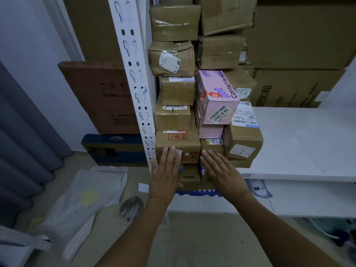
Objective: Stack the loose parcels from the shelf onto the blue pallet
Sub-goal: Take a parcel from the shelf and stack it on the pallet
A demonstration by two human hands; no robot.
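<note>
Your left hand (166,171) and right hand (221,171) rest flat, gripping nothing, likely squaring the parcels (177,120) on the blue pallet (198,193); next, reach for another loose one

"Contact lenses" on pink box (215,93), "58-4-3405" sticker (220,113) on its end

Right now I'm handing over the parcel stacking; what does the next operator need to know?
Left hand: open, flat against the red-printed box.
Right hand: open, flat against the yellow-labelled parcel.
Done: a tall stack stands on the blue pallet; its pink box sits tilted.
Left: square the stack, then check the white shelf for strays.
</note>
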